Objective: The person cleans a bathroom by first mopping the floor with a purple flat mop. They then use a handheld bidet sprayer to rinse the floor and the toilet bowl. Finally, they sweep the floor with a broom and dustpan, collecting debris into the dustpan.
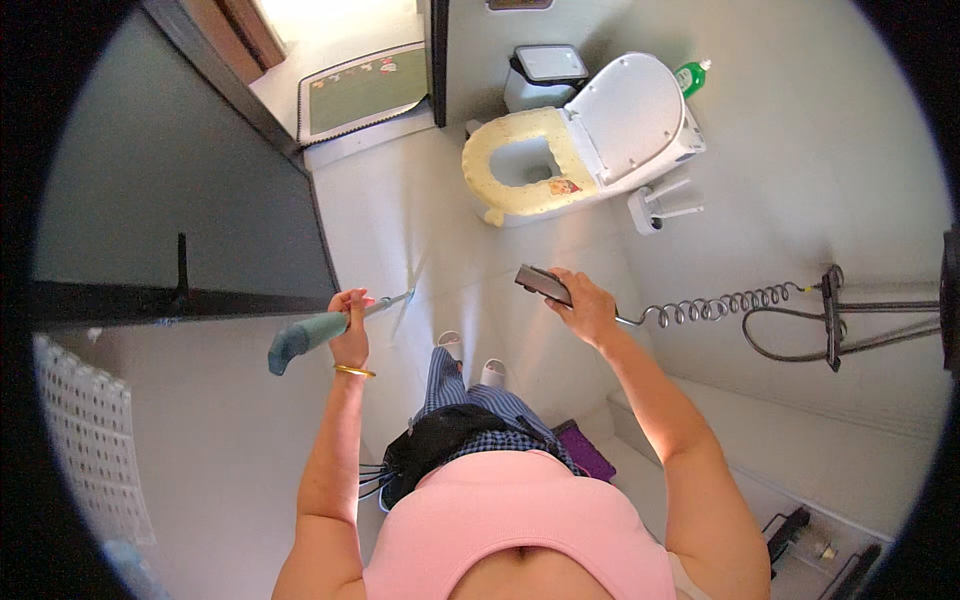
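My left hand (351, 327) is closed around the pole of a long-handled floor tool (308, 338) with a thick teal grip. Its thin shaft slants away down to the floor, where a narrow head is too small to identify. My right hand (585, 308) wraps around a grey handheld sprayer (543, 284), which points toward the left over the floor. From the sprayer a coiled hose (715, 306) stretches to the right wall. No water can be made out.
Ahead stands a toilet (640, 115) with its lid raised and a yellow seat cover (490, 137). A lidded bin (545, 78), green bottle (691, 77) and toilet brush holder (645, 211) are around it. A dark door (180, 170) is left; a doorway mat (365, 92) lies beyond.
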A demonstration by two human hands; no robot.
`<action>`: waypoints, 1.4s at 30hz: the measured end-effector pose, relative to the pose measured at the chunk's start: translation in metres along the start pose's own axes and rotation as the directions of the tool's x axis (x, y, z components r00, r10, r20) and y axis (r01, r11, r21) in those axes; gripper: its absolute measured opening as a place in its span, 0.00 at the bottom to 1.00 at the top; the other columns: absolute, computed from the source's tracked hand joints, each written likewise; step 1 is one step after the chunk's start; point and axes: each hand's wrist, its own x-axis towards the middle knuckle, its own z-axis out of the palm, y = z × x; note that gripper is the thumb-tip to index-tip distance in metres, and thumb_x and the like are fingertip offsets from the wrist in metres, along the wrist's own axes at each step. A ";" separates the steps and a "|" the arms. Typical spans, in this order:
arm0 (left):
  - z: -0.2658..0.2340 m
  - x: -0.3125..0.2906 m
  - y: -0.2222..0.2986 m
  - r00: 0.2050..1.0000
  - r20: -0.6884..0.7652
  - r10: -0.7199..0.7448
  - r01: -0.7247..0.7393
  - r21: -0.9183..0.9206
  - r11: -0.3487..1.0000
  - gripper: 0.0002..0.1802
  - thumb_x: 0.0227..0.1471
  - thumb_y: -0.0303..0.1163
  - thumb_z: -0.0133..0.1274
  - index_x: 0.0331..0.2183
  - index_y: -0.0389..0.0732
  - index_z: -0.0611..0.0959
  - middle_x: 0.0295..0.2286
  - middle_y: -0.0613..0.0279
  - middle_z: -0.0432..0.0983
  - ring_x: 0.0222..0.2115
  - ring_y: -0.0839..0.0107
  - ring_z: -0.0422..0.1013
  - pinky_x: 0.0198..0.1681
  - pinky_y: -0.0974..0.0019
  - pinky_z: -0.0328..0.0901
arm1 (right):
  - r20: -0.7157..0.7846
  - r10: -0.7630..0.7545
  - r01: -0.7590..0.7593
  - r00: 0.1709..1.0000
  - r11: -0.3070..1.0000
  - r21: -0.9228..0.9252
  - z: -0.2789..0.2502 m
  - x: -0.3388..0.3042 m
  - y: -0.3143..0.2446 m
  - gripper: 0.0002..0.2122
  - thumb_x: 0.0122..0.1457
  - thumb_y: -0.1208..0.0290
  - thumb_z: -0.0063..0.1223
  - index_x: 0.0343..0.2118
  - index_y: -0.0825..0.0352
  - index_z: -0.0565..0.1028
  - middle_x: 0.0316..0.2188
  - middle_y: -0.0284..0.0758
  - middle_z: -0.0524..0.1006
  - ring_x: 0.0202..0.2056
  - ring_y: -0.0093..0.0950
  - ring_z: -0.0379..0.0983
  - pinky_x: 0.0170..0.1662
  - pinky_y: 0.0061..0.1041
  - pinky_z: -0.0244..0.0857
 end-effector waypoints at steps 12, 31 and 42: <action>-0.031 -0.058 -0.009 0.994 -0.097 -0.045 0.050 0.044 0.998 0.11 0.50 0.36 0.43 0.27 0.36 0.71 0.22 0.64 0.70 0.25 0.79 0.66 0.34 0.75 0.61 | 0.269 -0.007 0.026 0.963 0.997 -0.067 0.009 0.001 0.037 0.20 0.39 0.49 0.53 0.27 0.61 0.70 0.21 0.39 0.73 0.28 0.36 0.70 0.30 0.35 0.62; -0.059 -0.145 -0.017 0.988 -0.122 -0.089 0.110 0.177 0.978 0.11 0.49 0.38 0.44 0.25 0.41 0.74 0.26 0.65 0.73 0.29 0.76 0.67 0.35 0.73 0.59 | 0.827 -0.161 -0.408 0.539 0.808 0.424 0.038 0.009 0.036 0.25 0.48 0.43 0.39 0.25 0.67 0.68 0.18 0.30 0.68 0.20 0.20 0.64 0.24 0.19 0.59; -0.103 -0.168 0.002 0.938 -0.323 -0.124 0.160 0.088 0.983 0.10 0.48 0.35 0.46 0.23 0.38 0.72 0.25 0.62 0.73 0.27 0.78 0.65 0.31 0.75 0.58 | 0.254 -0.183 0.087 0.950 0.934 0.346 0.065 -0.007 -0.017 0.20 0.52 0.53 0.37 0.32 0.68 0.67 0.27 0.44 0.71 0.32 0.41 0.67 0.34 0.35 0.59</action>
